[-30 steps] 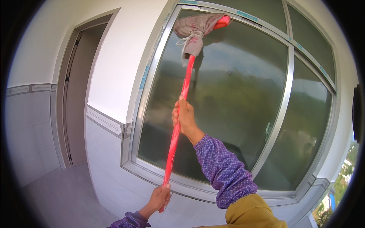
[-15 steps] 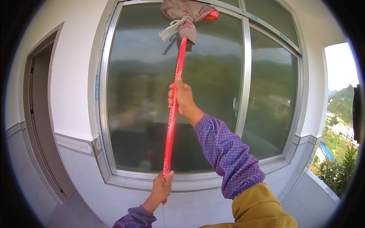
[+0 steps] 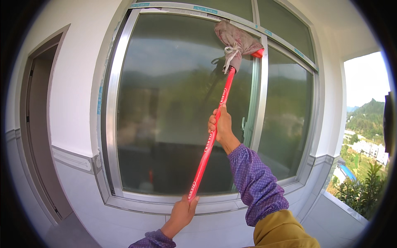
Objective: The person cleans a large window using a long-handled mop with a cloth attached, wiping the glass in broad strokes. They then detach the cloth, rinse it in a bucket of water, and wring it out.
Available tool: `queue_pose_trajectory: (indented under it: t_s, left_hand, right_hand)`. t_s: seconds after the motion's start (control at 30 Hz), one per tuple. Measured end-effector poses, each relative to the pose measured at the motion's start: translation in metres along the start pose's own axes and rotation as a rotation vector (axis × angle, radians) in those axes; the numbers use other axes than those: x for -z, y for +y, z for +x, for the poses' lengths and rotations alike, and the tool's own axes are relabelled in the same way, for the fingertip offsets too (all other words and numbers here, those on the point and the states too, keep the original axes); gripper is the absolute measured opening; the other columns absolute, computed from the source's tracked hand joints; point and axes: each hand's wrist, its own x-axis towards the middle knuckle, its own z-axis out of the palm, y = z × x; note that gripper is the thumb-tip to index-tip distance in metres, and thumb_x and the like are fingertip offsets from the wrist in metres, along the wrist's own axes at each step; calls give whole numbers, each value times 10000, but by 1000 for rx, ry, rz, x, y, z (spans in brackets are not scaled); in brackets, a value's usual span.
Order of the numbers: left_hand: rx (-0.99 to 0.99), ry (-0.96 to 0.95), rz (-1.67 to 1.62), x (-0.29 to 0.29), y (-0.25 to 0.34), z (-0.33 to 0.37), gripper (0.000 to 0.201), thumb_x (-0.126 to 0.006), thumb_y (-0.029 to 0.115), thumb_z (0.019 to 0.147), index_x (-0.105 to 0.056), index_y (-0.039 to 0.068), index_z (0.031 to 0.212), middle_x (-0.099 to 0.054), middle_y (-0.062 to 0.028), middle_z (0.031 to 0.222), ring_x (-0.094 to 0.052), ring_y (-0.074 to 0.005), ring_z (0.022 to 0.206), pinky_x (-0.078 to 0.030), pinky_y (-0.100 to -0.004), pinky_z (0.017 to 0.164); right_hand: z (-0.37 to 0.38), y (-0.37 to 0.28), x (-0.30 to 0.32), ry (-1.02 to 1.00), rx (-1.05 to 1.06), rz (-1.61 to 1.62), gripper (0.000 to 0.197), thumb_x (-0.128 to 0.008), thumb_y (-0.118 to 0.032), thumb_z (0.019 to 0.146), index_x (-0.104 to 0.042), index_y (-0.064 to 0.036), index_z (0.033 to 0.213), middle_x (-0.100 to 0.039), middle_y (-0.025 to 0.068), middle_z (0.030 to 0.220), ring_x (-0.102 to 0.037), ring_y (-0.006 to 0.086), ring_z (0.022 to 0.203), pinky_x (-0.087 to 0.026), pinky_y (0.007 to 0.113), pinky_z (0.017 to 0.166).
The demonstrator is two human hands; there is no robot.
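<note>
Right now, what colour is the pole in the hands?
The pole is red with white markings, showing best in the head view.

1. A grey-brown door [image 3: 39, 132] is on the far left.
2. Next to it is a white wall [image 3: 78, 82], with a grey patterned strip [image 3: 74, 160] and pale tiles [image 3: 87, 194] below.
3. On the right, a leafy green bush [image 3: 364, 190] sits past a low wall [image 3: 335, 215].
4. Farther off are white houses [image 3: 372, 149], a blue roof [image 3: 348, 172] and a green hill [image 3: 370, 115].
5. The sky [image 3: 366, 74] is bright white.
</note>
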Motion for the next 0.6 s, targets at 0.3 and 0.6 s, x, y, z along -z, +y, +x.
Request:
queue_pose_trajectory:
  t_s: [0.3,0.6]
  left_hand:
    - [378,18,38,-81,-144,-151,431,-549,453,974,-662,40,924,-622,-68,594,-586,-234,530,-409,-397,480]
    - [607,55,39,-115,-166,-207,431,-556,450,964,-659,34,915,-625,-82,605,-591,-250,546,-416,-408,491]
  right_hand:
    - [-151,131,50,-34,-169,108,451,-297,-518,1039,-402,-105,893,-444,36,584,-431,132,394,-423,308,374]
    - [-341,241,92,-90,-343,42,407,-338,-437,1048,-427,-75,883,-491,58,622,-508,158,459,-447,315,432]
